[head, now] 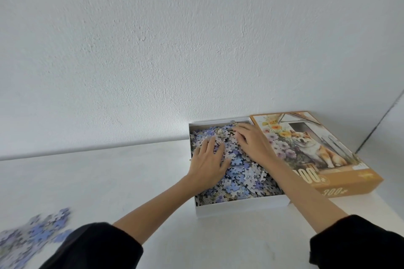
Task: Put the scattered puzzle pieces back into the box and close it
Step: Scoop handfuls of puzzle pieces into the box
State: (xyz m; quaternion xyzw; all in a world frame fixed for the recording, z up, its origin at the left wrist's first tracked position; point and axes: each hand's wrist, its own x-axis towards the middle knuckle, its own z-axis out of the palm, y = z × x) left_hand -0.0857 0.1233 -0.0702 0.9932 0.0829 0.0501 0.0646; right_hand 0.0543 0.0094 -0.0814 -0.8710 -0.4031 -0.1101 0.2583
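Observation:
The open white box (240,206) stands against the wall, heaped with blue, white and grey puzzle pieces (244,177). My left hand (207,164) lies flat on the pile at the box's left side, fingers spread. My right hand (251,141) presses flat on the pieces toward the far right corner, fingers straight. Neither hand holds anything that shows. The orange lid (341,172), printed with a dog and flowers, lies face up touching the box's right side. A patch of scattered pieces (35,233) remains on the white table at the lower left.
The white wall (175,50) rises directly behind the box and lid. The white tabletop (109,177) stretches left and toward me. A dark vertical edge (380,116) marks a corner at the far right.

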